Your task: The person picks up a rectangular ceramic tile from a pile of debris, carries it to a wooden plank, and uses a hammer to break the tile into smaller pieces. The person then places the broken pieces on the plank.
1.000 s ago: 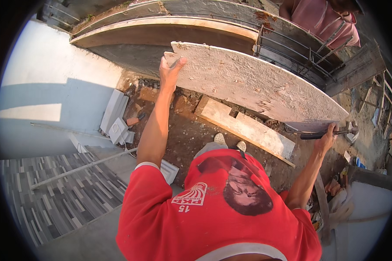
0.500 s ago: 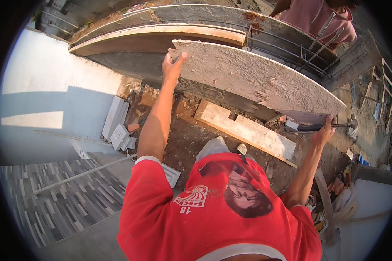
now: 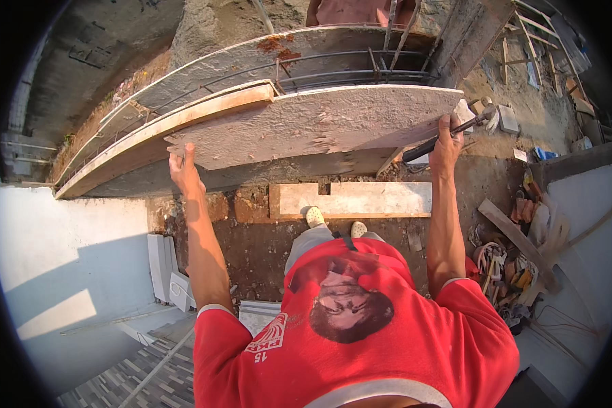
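Note:
A long mortar-crusted formwork board [image 3: 319,126] stands on edge across the front, between my two hands. My left hand [image 3: 187,170] grips its left end, thumb on the near face. At the other end, my right hand [image 3: 446,149] is closed around a hammer [image 3: 420,150] and also presses on the board's right end. The hammer's dark handle points down-left, and its head is out to the right. Behind the board runs a steel rebar cage [image 3: 347,75]. The board's upper left part meets the end of a curved wooden form board [image 3: 163,121].
A notched plank [image 3: 367,200] lies on the dirt before my feet. Rubble and sacks [image 3: 517,265] are heaped at right beside a loose timber [image 3: 517,241]. A white wall [image 3: 68,238] stands left. Beyond the formwork is a person in a pink top [image 3: 360,10].
My view has turned. The board's left end has come down below the curved form board and its right end has risen, so it sits more level. Both hands keep their holds.

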Demonstrator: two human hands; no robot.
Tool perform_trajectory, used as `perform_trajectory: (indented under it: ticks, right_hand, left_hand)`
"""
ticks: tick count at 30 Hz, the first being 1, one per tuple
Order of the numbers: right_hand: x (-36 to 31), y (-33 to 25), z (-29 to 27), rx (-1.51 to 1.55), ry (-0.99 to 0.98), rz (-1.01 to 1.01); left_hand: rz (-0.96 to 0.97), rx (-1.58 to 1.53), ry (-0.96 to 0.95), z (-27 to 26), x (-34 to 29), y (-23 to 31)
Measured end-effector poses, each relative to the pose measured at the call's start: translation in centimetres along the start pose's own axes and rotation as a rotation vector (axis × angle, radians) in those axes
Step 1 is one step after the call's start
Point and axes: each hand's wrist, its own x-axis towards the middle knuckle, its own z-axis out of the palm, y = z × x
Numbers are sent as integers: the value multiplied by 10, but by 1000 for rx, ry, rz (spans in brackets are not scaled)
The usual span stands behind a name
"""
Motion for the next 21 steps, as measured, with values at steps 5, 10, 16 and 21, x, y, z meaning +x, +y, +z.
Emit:
perform_trajectory:
  ticks: [5,10,16,21]
  right_hand:
    - [-2,-1,8,-180,43,-92]
    - [-5,-6,11,-158,58,-56]
    - [-11,-12,2,-40,15,10]
    - [-41,-30,-21,-101,23,107]
  left_hand:
    - [18,-35,44,2,-3,5]
    - [24,-38,51,4,-4,15]
    - [-24,70,33,3,-18,24]
    - [-82,118,63,-22,-68,8]
